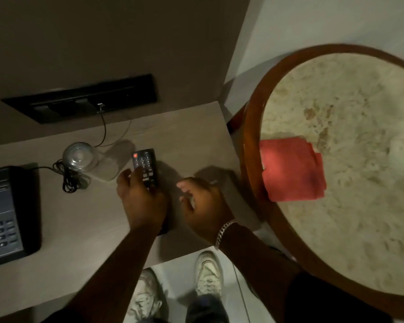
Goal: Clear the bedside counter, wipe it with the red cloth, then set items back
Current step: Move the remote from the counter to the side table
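Note:
A black remote (pixel 145 163) lies on the pale bedside counter (pixel 91 217), and my left hand (pixel 140 199) is closed over its lower half. My right hand (pixel 205 201) hovers just right of it near the counter's right end, fingers spread and curled down; it is blurred, and nothing is clearly in it. The folded red cloth (pixel 292 169) lies on the round stone-topped table (pixel 250 136) to the right, near that table's left rim, apart from both hands.
A dark desk phone (pixel 5 213) sits at the counter's left. A clear glass jar (pixel 79 157) and a coiled black cable (pixel 68 180) lie between the phone and the remote. A black socket panel (pixel 79 99) is set in the wall behind. My shoes (pixel 208 273) stand below the counter edge.

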`<state>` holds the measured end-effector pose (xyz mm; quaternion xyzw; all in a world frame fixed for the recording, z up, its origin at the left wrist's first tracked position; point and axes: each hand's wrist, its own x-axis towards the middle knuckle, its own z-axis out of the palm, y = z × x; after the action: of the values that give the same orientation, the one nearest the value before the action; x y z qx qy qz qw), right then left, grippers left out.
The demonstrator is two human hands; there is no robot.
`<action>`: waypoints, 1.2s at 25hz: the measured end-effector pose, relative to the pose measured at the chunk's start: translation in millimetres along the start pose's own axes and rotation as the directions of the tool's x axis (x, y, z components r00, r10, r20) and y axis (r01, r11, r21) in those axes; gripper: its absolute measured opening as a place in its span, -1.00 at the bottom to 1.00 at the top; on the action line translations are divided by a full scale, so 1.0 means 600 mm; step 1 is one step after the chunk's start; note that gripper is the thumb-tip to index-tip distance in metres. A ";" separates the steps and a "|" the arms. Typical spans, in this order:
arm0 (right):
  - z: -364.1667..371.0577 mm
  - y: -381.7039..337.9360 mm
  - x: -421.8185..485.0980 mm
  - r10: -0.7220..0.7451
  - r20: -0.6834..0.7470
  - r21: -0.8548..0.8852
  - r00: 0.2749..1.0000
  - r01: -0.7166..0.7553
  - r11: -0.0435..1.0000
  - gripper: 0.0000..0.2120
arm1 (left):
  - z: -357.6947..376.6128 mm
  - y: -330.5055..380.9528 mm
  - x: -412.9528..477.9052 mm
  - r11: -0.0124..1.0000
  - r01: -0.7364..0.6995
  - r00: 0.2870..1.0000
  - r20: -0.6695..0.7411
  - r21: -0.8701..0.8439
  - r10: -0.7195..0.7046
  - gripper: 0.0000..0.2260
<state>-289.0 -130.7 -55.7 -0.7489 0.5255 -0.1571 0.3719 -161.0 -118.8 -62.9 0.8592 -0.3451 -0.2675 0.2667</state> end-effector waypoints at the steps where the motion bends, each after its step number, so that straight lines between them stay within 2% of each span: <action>1: 0.032 -0.001 0.007 0.065 0.041 0.035 0.997 -0.066 0.997 -0.70 | -0.008 -0.018 0.005 0.997 0.069 0.997 0.020 0.018 -0.069 -0.57; 2: 0.059 -0.002 0.016 0.137 0.070 0.064 0.988 -0.142 0.988 -0.69 | -0.013 -0.033 0.009 0.994 0.108 0.992 0.055 0.032 -0.110 -0.61; 5: 0.119 -0.018 0.037 0.322 0.077 0.182 0.944 -0.331 0.926 -0.71 | -0.017 -0.060 0.021 0.994 0.111 0.979 0.175 -0.016 -0.107 -0.75; 8: 0.119 -0.032 0.047 0.432 0.013 0.241 0.902 -0.422 0.874 -0.69 | -0.029 -0.045 0.030 0.973 0.186 0.968 0.195 -0.138 -0.158 -0.73; 11: 0.066 -0.045 0.059 0.428 -0.114 0.360 0.896 -0.364 0.859 -0.69 | -0.037 0.005 0.038 0.967 0.156 0.969 0.222 -0.201 -0.110 -0.65; 13: 0.004 -0.048 0.069 0.397 -0.222 0.403 0.890 -0.287 0.869 -0.70 | -0.033 0.053 0.038 0.948 0.100 0.967 0.255 -0.303 -0.021 -0.62; 16: -0.121 -0.017 0.075 0.366 -0.394 0.373 0.843 -0.217 0.902 -0.71 | 0.009 0.160 0.018 0.894 0.032 0.959 0.267 -0.448 0.099 -0.66; 18: -0.215 0.025 0.070 0.371 -0.459 0.341 0.807 -0.225 0.913 -0.71 | 0.052 0.244 -0.008 0.868 -0.040 0.942 0.272 -0.495 0.198 -0.69; 21: -0.334 0.103 0.056 0.429 -0.484 0.317 0.763 -0.304 0.898 -0.75 | 0.131 0.358 -0.052 0.884 -0.135 0.903 0.313 -0.447 0.296 -0.78; 24: -0.407 0.175 0.040 0.473 -0.486 0.272 0.735 -0.386 0.881 -0.76 | 0.202 0.432 -0.086 0.927 -0.163 0.875 0.385 -0.336 0.294 -0.84; 27: -0.427 0.223 0.035 0.464 -0.444 0.211 0.767 -0.414 0.885 -0.76 | 0.240 0.450 -0.096 0.952 -0.221 0.860 0.419 -0.212 0.293 -0.76; 30: -0.431 0.250 0.034 0.490 -0.451 0.198 0.746 -0.451 0.870 -0.78 | 0.258 0.455 -0.100 0.949 -0.264 0.822 0.476 -0.170 0.314 -0.74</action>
<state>-543.6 -276.0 7.0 -0.5130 0.7671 -0.2617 0.2829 -420.7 -286.2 18.9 0.6851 -0.5147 -0.4522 0.2476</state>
